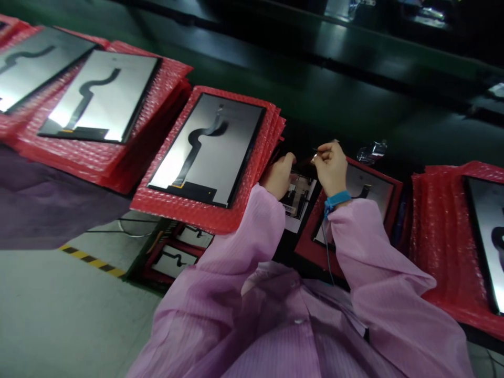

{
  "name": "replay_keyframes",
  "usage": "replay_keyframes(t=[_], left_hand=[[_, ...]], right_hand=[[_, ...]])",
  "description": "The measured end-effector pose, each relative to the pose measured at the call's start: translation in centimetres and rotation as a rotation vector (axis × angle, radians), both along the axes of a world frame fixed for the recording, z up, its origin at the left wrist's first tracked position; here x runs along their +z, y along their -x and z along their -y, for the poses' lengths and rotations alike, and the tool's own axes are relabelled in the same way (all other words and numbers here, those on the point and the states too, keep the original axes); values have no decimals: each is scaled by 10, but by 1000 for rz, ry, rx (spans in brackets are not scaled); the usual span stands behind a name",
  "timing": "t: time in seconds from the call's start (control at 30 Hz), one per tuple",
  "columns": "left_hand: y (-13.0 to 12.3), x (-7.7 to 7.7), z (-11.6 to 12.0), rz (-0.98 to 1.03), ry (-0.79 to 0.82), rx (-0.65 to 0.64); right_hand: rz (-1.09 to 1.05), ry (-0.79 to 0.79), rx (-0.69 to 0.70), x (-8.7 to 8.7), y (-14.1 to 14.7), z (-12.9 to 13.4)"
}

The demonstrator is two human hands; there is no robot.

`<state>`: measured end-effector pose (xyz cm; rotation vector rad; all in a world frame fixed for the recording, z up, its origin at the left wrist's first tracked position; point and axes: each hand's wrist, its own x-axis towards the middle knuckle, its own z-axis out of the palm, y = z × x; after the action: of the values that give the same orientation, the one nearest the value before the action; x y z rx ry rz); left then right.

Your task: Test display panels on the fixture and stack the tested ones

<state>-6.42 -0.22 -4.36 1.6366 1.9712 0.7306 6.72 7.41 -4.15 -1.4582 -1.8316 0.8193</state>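
Observation:
My left hand [279,176] is closed, thumb against curled fingers, at the upper left edge of a dark device panel with a white label [297,199]. What its fingers hold, if anything, is hidden. Just to the right, my right hand [331,167] pinches a small, thin, shiny piece, too small to name, above the panel's upper edge. A blue wrist strap [337,200] with a thin cord circles my right wrist. Beneath my right forearm lies a display panel [358,181] on a red pad [309,249].
Left of my hands, a display panel with a black flex cable [232,147] tops a stack of red bubble bags [197,212]. More panels on red stacks [102,94] extend left; another stack [441,236] stands right. A clear shiny object [372,152] lies beyond my right hand.

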Motion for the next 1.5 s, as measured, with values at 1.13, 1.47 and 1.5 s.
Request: replay_keyframes(t=[1.13,1.47,1.5], left_hand=[[-15,-18,-28,-277,-147,97],[-16,-18,-30,-225,-102,132],[-16,-18,-31,-227,-102,132]], right_hand=[[-472,812,71,27,-10,5],[-639,842,82,18,-15,-6],[-610,805,77,18,-14,-5]])
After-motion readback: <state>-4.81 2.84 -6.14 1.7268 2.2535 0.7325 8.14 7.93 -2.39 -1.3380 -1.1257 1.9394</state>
